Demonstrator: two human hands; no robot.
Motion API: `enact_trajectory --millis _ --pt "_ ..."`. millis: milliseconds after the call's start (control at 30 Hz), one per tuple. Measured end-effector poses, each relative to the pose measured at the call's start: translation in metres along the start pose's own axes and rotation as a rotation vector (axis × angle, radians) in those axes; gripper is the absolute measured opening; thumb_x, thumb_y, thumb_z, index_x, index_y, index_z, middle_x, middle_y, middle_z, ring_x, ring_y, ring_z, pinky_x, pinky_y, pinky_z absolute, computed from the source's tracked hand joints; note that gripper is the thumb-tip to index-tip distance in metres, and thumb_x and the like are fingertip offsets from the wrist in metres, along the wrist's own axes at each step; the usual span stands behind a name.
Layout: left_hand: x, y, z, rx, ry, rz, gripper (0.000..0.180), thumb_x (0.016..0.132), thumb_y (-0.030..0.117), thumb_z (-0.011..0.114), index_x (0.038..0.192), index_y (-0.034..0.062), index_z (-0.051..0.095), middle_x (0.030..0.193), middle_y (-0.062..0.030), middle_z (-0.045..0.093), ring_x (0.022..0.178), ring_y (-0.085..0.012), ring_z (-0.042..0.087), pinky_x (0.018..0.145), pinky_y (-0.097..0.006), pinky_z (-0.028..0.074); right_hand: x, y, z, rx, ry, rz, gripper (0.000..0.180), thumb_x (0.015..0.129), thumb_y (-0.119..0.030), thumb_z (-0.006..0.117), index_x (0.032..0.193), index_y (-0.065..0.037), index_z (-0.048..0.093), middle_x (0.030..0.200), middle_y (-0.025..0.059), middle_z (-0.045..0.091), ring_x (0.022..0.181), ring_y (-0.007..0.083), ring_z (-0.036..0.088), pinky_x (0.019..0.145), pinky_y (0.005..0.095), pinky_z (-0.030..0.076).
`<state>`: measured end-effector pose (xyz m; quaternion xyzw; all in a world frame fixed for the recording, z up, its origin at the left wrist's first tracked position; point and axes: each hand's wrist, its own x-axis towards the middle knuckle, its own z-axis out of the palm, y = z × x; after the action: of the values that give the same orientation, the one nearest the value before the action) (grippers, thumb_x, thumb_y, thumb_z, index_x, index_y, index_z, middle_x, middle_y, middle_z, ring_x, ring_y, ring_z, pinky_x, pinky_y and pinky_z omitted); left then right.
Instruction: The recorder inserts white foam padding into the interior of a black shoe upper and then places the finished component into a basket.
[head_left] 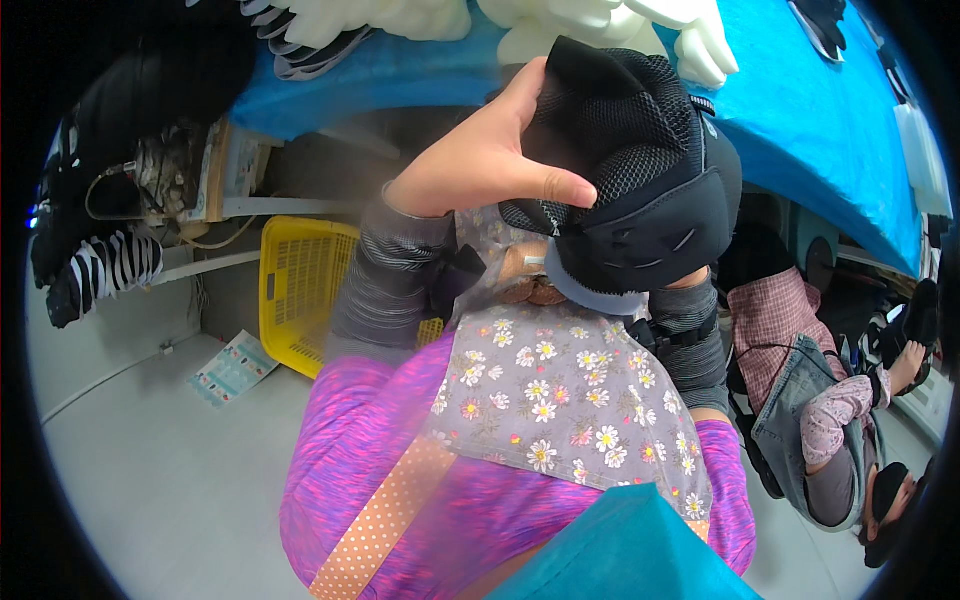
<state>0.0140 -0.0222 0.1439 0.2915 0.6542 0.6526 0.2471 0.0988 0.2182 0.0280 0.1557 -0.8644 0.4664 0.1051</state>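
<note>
From my station, I see the left hand [465, 168] left of the black mesh item [650, 235], thumb spread wide from the partly hidden fingers. The right hand [690, 280] is mostly hidden behind its lower right.

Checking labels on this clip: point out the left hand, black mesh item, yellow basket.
Left hand [478, 157]: head view, middle of the hand, between wrist and fingers.
Black mesh item [645, 170]: head view, mesh section above the smooth panel.
Yellow basket [275, 308]: head view, side wall.

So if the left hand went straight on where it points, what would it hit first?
Probably the black mesh-lined padded item; the left hand seems to be touching it, though depth is unclear.
</note>
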Motion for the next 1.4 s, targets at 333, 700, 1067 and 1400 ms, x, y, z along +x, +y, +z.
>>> enact_trajectory --millis 333,700,1067,1400 --pt "-0.013 -0.004 -0.002 0.028 0.045 0.07 0.103 0.075 0.026 0.085 0.15 -0.0023 0.021 0.149 -0.0169 0.036 0.139 -0.0248 0.033 0.115 -0.036 0.026 0.012 -0.008 0.005 0.063 -0.006 -0.029 0.066 0.09 -0.022 0.068 0.146 -0.007 0.036 0.141 0.0119 0.046 0.128 0.0248 0.046 0.109 0.0371 0.038" --pt "-0.053 -0.002 0.015 0.336 0.541 0.249 0.017 0.093 0.015 0.067 0.099 -0.0005 0.062 0.076 -0.0059 0.065 0.067 -0.011 0.058 0.063 -0.025 0.047 0.015 -0.024 -0.003 0.117 -0.009 -0.052 0.064 0.089 -0.021 0.068 0.144 -0.006 0.038 0.139 0.0121 0.048 0.125 0.0247 0.048 0.106 0.0368 0.039" --pt "-0.003 0.072 0.027 0.791 0.448 0.817 0.015 0.087 0.008 0.071 0.096 -0.0003 0.064 0.076 -0.0111 0.067 0.062 -0.023 0.065 0.057 -0.028 0.049 -0.004 -0.044 -0.031 0.116 0.038 -0.041 0.061 0.089 -0.02 0.068 0.141 -0.005 0.041 0.136 0.0123 0.05 0.123 0.0247 0.05 0.104 0.0365 0.04" --pt "0.07 0.044 0.079 0.776 0.483 0.746 0.016 0.087 0.016 0.073 0.09 0.0025 0.064 0.071 -0.0107 0.062 0.059 -0.0273 0.06 0.055 -0.032 0.047 -0.033 -0.056 -0.053 0.076 0.168 0.025 0.059 0.088 -0.018 0.069 0.139 -0.005 0.043 0.133 0.0124 0.052 0.12 0.0246 0.051 0.102 0.0363 0.041"
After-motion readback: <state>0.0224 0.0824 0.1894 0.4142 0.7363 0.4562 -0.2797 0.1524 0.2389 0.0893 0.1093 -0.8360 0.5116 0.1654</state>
